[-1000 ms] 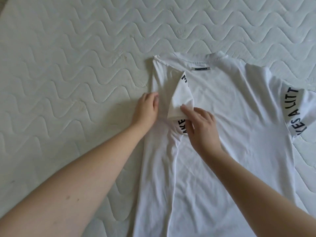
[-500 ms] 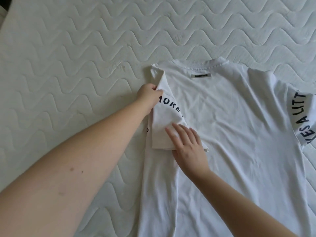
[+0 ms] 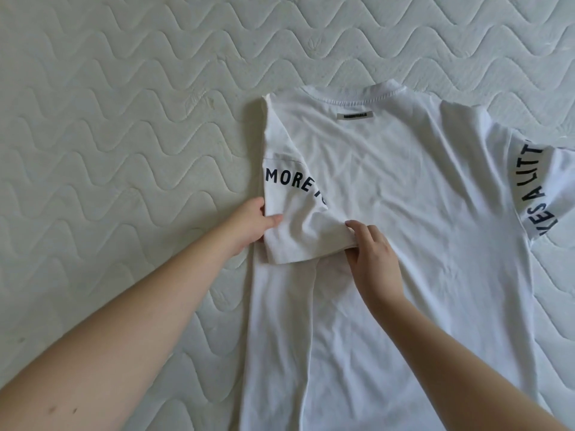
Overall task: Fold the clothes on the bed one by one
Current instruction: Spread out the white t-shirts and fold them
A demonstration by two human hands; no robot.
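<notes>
Your left hand [image 3: 253,223] pinches the folded sleeve [image 3: 298,213] at its outer edge; right hand [image 3: 371,253] pinches its inner corner. T-shirt [image 3: 404,228] body runs lengthwise toward you, unfolded sleeve [image 3: 541,188] nearer your right

Under my arms there is the bed [image 3: 124,126], covered with a pale quilted surface stitched in wavy lines. Directly on it lies one white T-shirt [image 3: 404,213], spread flat with the collar [image 3: 357,96] pointing away from me. Its left side is folded inward, with the sleeve [image 3: 298,213] on top (dark letters "MORE" are on it). The other sleeve [image 3: 538,188] lies spread out on the quilt, also lettered.
</notes>
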